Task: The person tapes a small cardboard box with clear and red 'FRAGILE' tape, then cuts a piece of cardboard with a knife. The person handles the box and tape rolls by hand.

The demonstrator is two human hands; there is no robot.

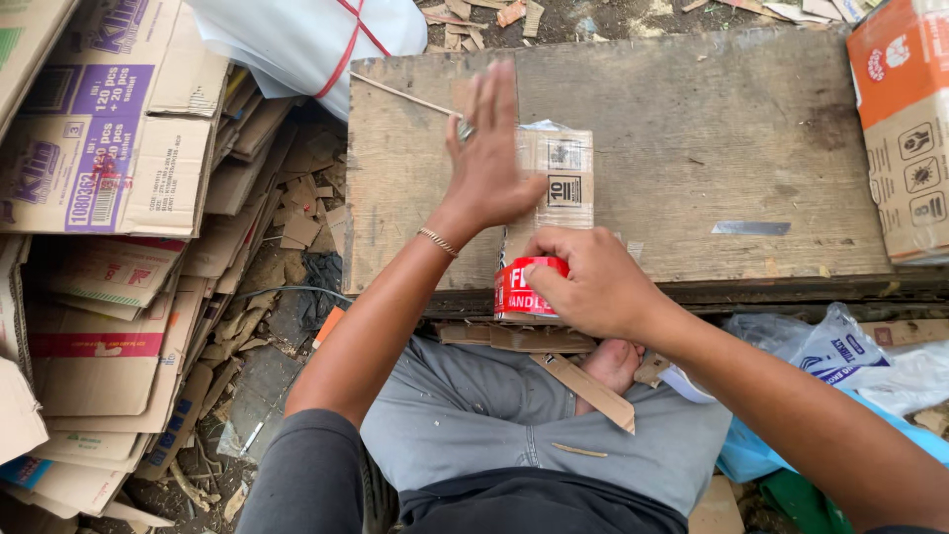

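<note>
A small cardboard packet point(559, 183), wrapped in clear tape, lies on a worn wooden board point(712, 148). My left hand point(486, 158) lies flat on the packet's left side with fingers straight, a ring on one finger and a bracelet on the wrist. At the board's near edge, just below the packet, my right hand point(593, 282) grips a red roll of tape point(522, 289).
Flattened cardboard boxes point(109, 198) are stacked on the left. A white sack point(306, 40) tied with red string lies at the top. An orange-topped carton point(905, 129) stands on the right, plastic bags point(840, 356) lie below it. Cardboard scraps litter the ground.
</note>
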